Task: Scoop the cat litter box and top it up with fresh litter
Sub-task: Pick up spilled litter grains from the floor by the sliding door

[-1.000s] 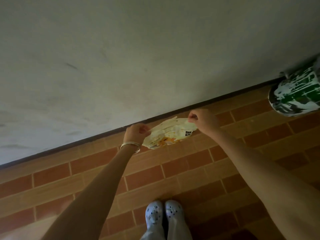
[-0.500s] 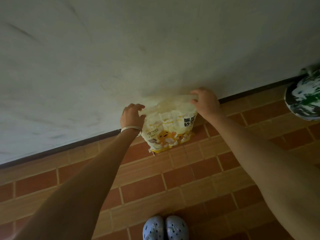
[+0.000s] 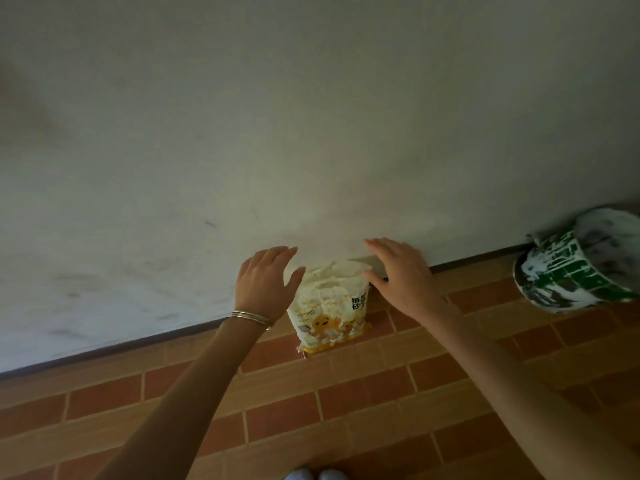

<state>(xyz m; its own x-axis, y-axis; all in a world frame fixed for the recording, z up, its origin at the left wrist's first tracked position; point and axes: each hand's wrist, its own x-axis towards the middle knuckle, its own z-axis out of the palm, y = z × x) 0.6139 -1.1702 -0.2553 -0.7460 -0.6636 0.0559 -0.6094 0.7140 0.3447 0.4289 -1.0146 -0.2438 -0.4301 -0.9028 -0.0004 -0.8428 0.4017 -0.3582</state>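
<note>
A cream and yellow litter bag (image 3: pixel 329 313) with a cartoon print stands upright on the brick-tile floor (image 3: pixel 346 410), leaning against the pale wall (image 3: pixel 311 116). Its top is crumpled and open. My left hand (image 3: pixel 265 289), with thin bangles at the wrist, hovers just left of the bag's top, fingers spread, holding nothing. On the other side of the bag's top, my right hand (image 3: pixel 403 275) is spread too and holds nothing. Neither litter box nor scoop is in view.
A paint-smeared green and white bucket (image 3: pixel 575 265) lies tilted on the floor against the wall at the right. A dark skirting strip (image 3: pixel 104 349) runs along the wall's foot. The toes of my white shoes (image 3: pixel 313 474) show at the bottom edge.
Both hands gripped the bag's top corners and set it down upright against the wall. Now they have let go and drawn slightly apart with fingers spread.
</note>
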